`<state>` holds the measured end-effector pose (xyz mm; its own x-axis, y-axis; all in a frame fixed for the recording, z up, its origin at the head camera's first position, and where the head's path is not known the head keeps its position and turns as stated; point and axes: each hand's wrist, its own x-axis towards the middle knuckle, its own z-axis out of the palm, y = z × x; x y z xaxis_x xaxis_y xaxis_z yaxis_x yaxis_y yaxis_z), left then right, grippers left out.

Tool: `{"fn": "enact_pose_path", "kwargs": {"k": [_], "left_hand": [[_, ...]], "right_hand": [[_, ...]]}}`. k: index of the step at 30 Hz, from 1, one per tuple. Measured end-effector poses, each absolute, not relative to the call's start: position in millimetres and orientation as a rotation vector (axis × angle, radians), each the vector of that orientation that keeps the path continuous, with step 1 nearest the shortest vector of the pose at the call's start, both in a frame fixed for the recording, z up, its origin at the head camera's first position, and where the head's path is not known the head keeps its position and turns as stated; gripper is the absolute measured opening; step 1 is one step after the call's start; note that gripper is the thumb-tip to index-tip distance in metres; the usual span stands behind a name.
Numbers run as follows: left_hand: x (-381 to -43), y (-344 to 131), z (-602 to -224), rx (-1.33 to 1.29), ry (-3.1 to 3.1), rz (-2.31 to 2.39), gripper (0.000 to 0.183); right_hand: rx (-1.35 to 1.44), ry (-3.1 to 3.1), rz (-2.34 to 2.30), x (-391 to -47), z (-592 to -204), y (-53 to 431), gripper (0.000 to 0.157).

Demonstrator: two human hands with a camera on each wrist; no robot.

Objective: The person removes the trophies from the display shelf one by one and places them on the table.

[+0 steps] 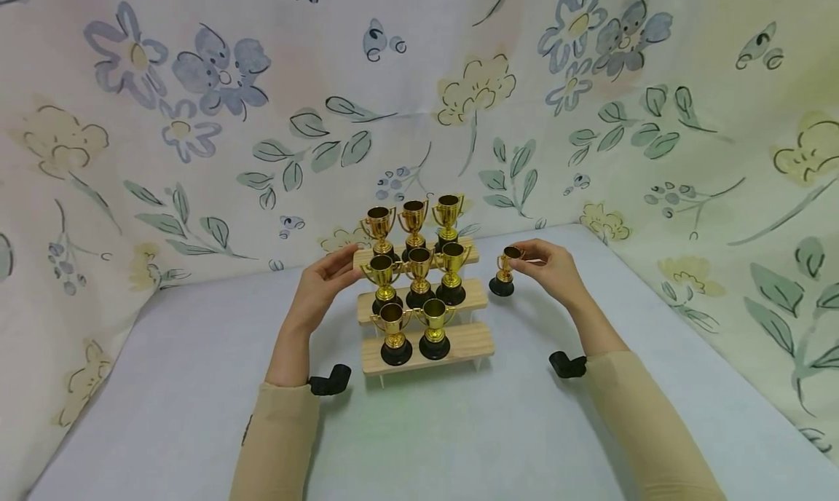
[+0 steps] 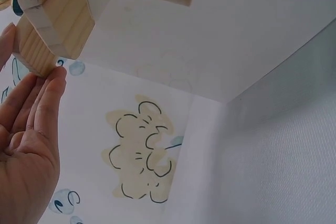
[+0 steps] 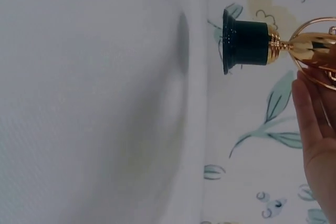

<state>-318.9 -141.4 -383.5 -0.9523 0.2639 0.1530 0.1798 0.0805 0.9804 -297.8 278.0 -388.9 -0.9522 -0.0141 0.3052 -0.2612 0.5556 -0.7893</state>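
Observation:
My right hand (image 1: 549,268) pinches a small gold trophy cup (image 1: 504,264) by its upper part, right of the stand. The cup is upright on a black base (image 3: 249,43), which hangs a little above the tabletop in the right wrist view. My left hand (image 1: 324,279) holds the left end of the top board of a three-tier wooden stand (image 1: 468,341), its fingertips and thumb on either side of the board end (image 2: 34,51). Three matching trophies (image 1: 414,221) stand on the top tier, three (image 1: 419,268) on the middle and two (image 1: 435,322) at the left and middle of the bottom tier.
A pale cloth covers the table (image 1: 419,443). Behind and beside it hangs a floral curtain (image 1: 406,86). Black wrist mounts (image 1: 331,379) stick out from both sleeves, near the stand's front and to its right.

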Motion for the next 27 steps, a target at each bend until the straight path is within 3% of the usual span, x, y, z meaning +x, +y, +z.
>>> {"fn": "enact_pose_path", "kwargs": {"k": [27], "left_hand": [[-317.0, -141.6, -382.3, 0.499, 2.248, 2.044, 0.063]], "right_hand": [[0.146, -2.599, 1.251, -328.1, -407.2, 280.0, 0.040]]}}
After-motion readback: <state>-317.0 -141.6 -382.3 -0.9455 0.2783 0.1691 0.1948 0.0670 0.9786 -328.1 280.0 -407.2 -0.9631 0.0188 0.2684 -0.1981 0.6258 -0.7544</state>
